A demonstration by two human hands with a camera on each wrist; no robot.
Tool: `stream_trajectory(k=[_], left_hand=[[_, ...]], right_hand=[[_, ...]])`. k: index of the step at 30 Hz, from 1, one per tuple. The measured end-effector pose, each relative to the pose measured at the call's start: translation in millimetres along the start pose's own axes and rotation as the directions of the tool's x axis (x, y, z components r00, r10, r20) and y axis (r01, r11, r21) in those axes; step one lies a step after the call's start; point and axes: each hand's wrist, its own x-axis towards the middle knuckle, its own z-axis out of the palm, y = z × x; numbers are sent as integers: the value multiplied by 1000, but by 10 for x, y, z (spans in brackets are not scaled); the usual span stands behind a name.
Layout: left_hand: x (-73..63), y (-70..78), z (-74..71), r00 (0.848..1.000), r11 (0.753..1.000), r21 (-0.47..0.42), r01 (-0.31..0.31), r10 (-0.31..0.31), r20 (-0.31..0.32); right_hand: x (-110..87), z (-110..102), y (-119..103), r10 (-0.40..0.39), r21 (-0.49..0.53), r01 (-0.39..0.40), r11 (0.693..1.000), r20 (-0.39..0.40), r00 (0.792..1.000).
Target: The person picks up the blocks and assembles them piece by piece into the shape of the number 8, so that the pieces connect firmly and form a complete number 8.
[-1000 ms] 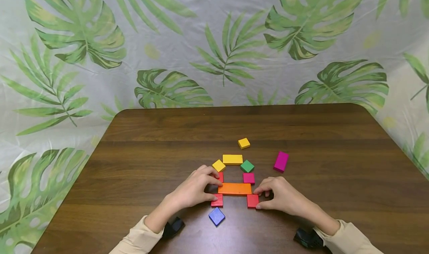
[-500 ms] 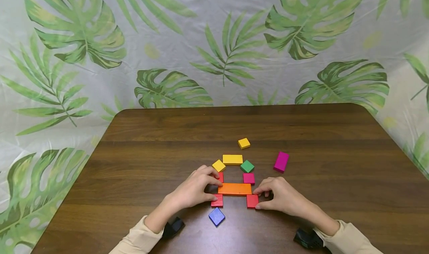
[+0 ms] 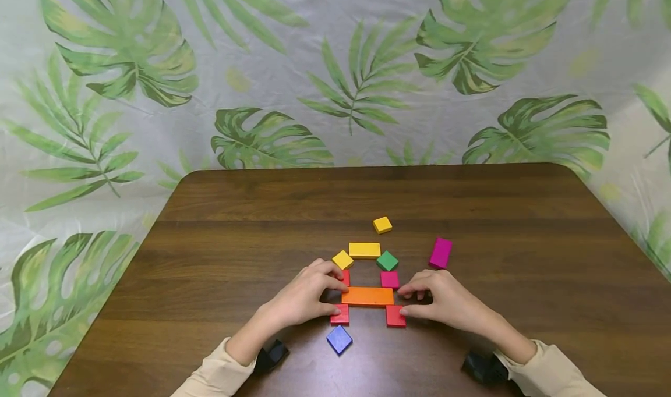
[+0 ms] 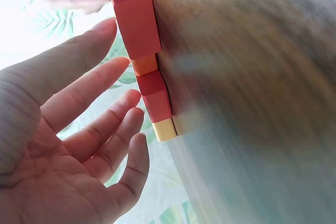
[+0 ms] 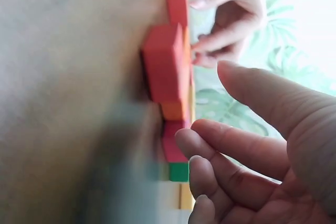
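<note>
Flat coloured blocks lie in an arrangement on the table, around a long orange block point(image 3: 368, 296). My left hand point(image 3: 301, 292) is at its left end, thumb tip on the near-left red block point(image 3: 340, 315) and index tip at the orange block's end. Its fingers partly cover the far-left red block point(image 3: 346, 277). In the left wrist view those fingers point(image 4: 100, 85) are loosely extended. My right hand point(image 3: 445, 301) is at the right end, its thumb overlapping the near-right red block point(image 3: 395, 316). The right wrist view shows its thumb and fingers point(image 5: 239, 140) spread apart, gripping nothing. A pink block point(image 3: 389, 280) lies beyond.
A blue block point(image 3: 339, 340) lies nearest me. Farther back are a yellow square block point(image 3: 343, 260), a green block point(image 3: 387, 261) and a yellow rectangular block point(image 3: 364, 250). Set apart are another yellow block point(image 3: 382, 225) and a magenta block point(image 3: 441, 252). Leaf-patterned cloth point(image 3: 356, 82) hangs behind the table.
My right hand has loosened from the near-right red block and risen slightly, its thumb now over the block rather than at its side. The left hand stays in place.
</note>
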Motion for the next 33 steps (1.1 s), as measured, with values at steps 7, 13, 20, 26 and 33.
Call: stream_trajectory(k=[7, 13, 20, 26, 33], left_hand=[[-23, 20, -4, 998, 999, 7, 36, -36, 48], [-14, 23, -16, 998, 999, 10, 40, -41, 47], [-7, 4, -23, 998, 999, 12, 41, -41, 40], [-14, 1, -24, 999, 1000, 8, 30, -30, 25], [-6, 4, -12, 1000, 1000, 5, 12, -12, 14]], right_hand=[[184, -47, 88, 30, 15, -29, 999, -61, 998], [441, -148, 165, 112, -14, -114, 993, -106, 988], [843, -260, 388, 133, -75, -148, 986, -173, 976], [1114, -316, 562, 178, -112, -203, 973, -201, 963], [1227, -336, 612, 217, -129, -243, 961, -191, 957]])
